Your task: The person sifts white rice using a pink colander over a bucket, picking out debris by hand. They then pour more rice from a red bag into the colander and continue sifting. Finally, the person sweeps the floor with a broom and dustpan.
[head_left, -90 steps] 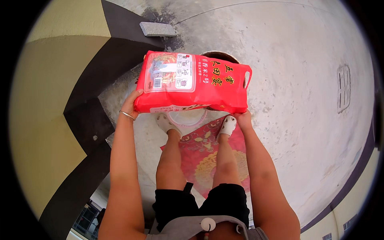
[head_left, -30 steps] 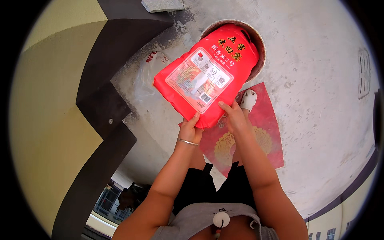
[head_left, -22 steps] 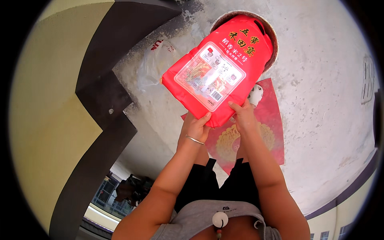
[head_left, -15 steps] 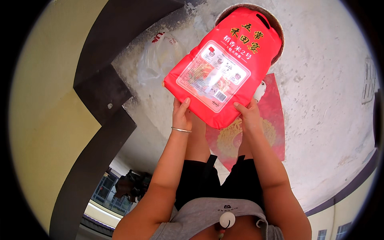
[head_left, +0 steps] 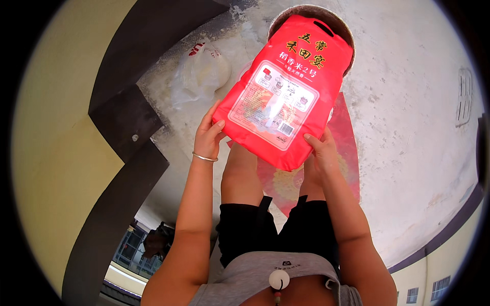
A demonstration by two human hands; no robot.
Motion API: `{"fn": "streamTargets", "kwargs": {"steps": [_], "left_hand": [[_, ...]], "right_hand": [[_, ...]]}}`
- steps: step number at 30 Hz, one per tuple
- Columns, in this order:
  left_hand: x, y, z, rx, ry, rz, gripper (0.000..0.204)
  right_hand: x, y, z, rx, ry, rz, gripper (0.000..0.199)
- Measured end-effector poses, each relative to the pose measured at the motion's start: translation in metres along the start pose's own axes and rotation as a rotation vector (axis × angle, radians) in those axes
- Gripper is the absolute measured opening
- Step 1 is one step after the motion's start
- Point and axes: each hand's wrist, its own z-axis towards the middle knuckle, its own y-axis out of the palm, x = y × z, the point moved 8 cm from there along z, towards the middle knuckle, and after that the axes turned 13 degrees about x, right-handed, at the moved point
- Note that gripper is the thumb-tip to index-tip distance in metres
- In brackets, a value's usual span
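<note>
A large red rice bag (head_left: pixel 306 76) with a cut-out handle slot at its far end and a clear printed window is held up in front of me. My left hand (head_left: pixel 208 133) grips its near left corner, thumb on top and fingers underneath. At the near right corner, my right hand (head_left: pixel 322 148) pinches the bag the same way. The bag's far end lies over a round bucket (head_left: pixel 348 36), whose rim shows behind it. What is inside the bucket is hidden by the bag.
Left of the rice bag, a clear plastic bag (head_left: pixel 201 76) with red print rests on the concrete floor (head_left: pixel 403 127). A red sheet with a gold pattern (head_left: pixel 348 132) lies beneath the rice bag. A dark-based yellow wall (head_left: pixel 61 112) runs along the left.
My left hand has slid left and outward along the bag's near edge to its corner. The rice bag has shifted slightly left and nearer; my right hand still holds it.
</note>
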Motion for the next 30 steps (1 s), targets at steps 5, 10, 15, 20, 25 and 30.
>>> {"fn": "streamTargets", "kwargs": {"steps": [5,10,15,20,25,30], "left_hand": [[0.000,0.003,-0.001,-0.039,-0.021,0.017,0.059],[-0.002,0.005,-0.002,-0.074,-0.037,0.069,0.063],[0.010,0.014,-0.013,-0.129,-0.009,0.266,0.065],[0.056,0.052,-0.045,0.038,0.114,0.062,0.060],[0.053,0.102,-0.038,0.010,0.198,0.270,0.055],[0.074,0.122,-0.021,0.097,0.049,-0.126,0.045]], "right_hand": [[-0.004,0.000,-0.002,-0.014,-0.020,-0.014,0.050],[-0.004,-0.004,-0.006,-0.004,0.002,0.027,0.047],[-0.019,-0.017,-0.015,0.022,-0.079,-0.028,0.056],[-0.119,-0.093,-0.031,0.328,-0.534,0.012,0.071],[-0.186,-0.067,-0.047,0.584,-0.953,-0.040,0.068],[-0.200,-0.027,-0.030,0.284,-0.857,0.065,0.066]]}}
